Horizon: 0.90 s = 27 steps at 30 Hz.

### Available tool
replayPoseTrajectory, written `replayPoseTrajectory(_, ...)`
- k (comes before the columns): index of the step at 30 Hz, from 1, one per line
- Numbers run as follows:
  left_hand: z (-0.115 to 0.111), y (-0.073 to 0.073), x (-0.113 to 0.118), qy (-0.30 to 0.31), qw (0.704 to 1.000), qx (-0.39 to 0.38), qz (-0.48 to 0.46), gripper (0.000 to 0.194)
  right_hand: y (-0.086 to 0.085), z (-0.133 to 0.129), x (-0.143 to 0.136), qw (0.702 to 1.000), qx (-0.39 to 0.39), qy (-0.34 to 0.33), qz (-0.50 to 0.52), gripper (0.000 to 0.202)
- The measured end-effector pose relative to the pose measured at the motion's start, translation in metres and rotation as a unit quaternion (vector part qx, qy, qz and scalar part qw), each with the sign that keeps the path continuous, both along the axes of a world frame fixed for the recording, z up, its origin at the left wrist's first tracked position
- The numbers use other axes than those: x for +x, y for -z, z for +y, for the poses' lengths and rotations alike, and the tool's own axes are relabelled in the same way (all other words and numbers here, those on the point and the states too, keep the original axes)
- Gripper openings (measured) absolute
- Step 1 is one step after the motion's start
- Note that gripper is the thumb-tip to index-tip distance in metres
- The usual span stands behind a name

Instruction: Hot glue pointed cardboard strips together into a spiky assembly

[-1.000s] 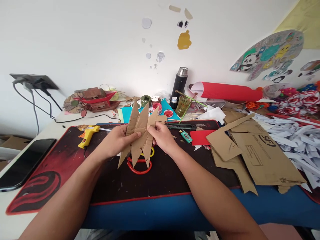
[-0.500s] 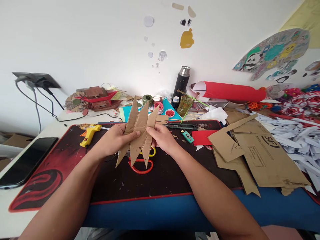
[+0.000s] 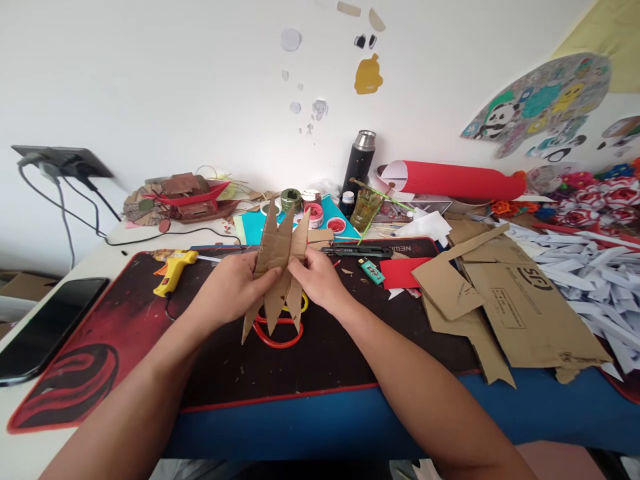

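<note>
Between my two hands is a piece of brown cardboard [image 3: 276,250] cut into long points at top and bottom, held upright above the mat. My left hand [image 3: 239,283] grips its left side, thumb across the front. My right hand [image 3: 316,275] pinches the right side, thumb on the front; the fingers behind are hidden. Below the cardboard, scissors [image 3: 280,343] with red and yellow handles lie on the mat, their blades out of sight. Left of my hands rests a yellow glue gun [image 3: 173,272].
A black utility knife [image 3: 357,251], turquoise lighter-sized item [image 3: 371,272] and red paper [image 3: 407,272] lie right of my hands. Cardboard sheets [image 3: 540,320] and white paper strips [image 3: 595,280] cover the right. Paint jars [image 3: 314,215] and a flask [image 3: 359,163] stand behind. A phone [image 3: 50,330] lies left.
The cardboard has bent, its pointed strips drawing closer together and turning as my hands move nearer each other. The whole view has shifted slightly.
</note>
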<state>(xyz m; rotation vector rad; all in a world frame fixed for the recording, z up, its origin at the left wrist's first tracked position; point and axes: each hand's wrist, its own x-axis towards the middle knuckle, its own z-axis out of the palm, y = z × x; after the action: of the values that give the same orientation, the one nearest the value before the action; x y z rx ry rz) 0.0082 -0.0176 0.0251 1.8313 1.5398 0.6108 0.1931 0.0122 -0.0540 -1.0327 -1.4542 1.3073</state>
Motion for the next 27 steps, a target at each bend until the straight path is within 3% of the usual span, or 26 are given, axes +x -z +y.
replayPoseTrajectory(3, -0.001, 0.002, 0.003, -0.005, 0.999, 0.032, 0.037, 0.043, -0.001, -0.001, -0.001, 1.0, 0.011, 0.023, -0.018, 0.014)
replayPoseTrajectory(9, 0.004, 0.004, 0.002, -0.032, 0.991, -0.068, -0.108, 0.052, -0.011, 0.0, 0.006, 0.995, -0.078, -0.024, 0.051, 0.022)
replayPoseTrajectory(13, 0.004, -0.001, 0.001, -0.05, 0.984, -0.094, -0.145, 0.055, -0.016, 0.0, 0.008, 0.99, -0.118, -0.047, 0.061, 0.022)
replayPoseTrajectory(21, 0.006, 0.002, -0.005, -0.029, 0.987, -0.087, -0.132, 0.043, -0.017, -0.001, 0.007, 0.989, -0.129, -0.063, 0.044, 0.027)
replayPoseTrajectory(27, 0.007, 0.002, -0.009, -0.018, 0.984, -0.108, -0.144, 0.042, -0.017, -0.002, 0.007, 0.989, -0.118, -0.08, 0.036, 0.019)
